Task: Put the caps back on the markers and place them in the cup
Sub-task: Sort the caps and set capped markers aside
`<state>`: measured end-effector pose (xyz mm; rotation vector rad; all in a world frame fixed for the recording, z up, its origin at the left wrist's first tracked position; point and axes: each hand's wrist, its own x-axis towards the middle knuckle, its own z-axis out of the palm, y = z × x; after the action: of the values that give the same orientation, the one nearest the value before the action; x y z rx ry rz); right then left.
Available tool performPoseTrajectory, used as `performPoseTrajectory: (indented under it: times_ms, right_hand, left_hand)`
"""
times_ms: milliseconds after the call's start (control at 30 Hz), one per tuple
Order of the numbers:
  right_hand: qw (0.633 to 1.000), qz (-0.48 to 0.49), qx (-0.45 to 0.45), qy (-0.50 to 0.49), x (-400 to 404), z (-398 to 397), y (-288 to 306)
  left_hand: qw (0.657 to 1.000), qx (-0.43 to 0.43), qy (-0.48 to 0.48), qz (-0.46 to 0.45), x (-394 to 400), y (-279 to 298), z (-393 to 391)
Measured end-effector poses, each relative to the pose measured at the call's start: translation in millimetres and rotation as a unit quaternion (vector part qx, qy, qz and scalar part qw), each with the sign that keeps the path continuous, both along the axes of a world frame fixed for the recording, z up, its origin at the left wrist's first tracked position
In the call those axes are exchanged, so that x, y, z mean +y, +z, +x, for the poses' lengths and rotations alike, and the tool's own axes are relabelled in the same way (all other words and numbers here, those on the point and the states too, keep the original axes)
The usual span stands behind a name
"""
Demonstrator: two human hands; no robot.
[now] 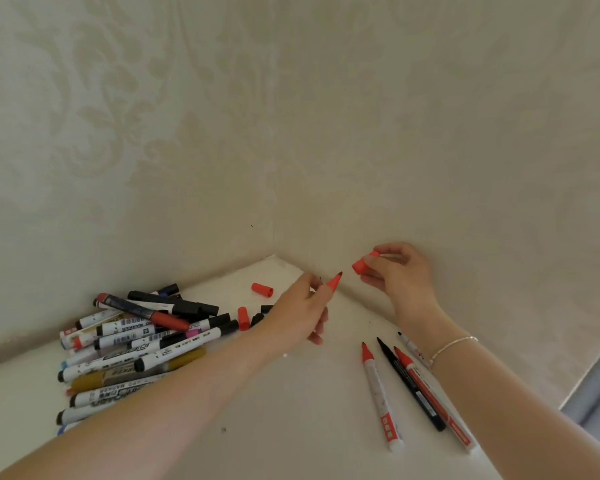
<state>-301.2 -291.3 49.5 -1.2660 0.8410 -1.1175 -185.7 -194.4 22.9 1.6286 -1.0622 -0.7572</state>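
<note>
left hand [302, 306] gripping uncapped red marker [334, 282], tip aimed right, right hand [400, 271] pinching red cap [361, 266] just beside it, not touching

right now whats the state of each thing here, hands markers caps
left hand: holds a red marker, bare tip up
right hand: pinches a red cap, apart from the tip
two red caps on the table: loose, lying down
four markers by the right forearm: uncapped, lying flat
marker pile on the left: heaped, mostly capped
cup: not in view
</note>
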Motion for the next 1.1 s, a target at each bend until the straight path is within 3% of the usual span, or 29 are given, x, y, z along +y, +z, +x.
performPoseTrajectory:
  times_ms: [233,700,867,1100]
  right_hand:
    - [0.995,0.031,-0.019,0.096,21,25,4]
    - [0.988,0.025,0.025,0.149,37,43,10]
    - [0.987,0.000,0.019,0.162,39,42,13]
    - [0.981,-0.018,0.057,0.184,41,42,19]
  left_hand:
    - [0.998,-0.065,0.005,0.023,14,-1,31]
    - [0.991,-0.134,-0.025,-0.012,33,2,49]
    - [0.991,-0.116,-0.064,-0.025,40,2,47]
    - [0.981,-0.184,-0.003,-0.054,38,0,49]
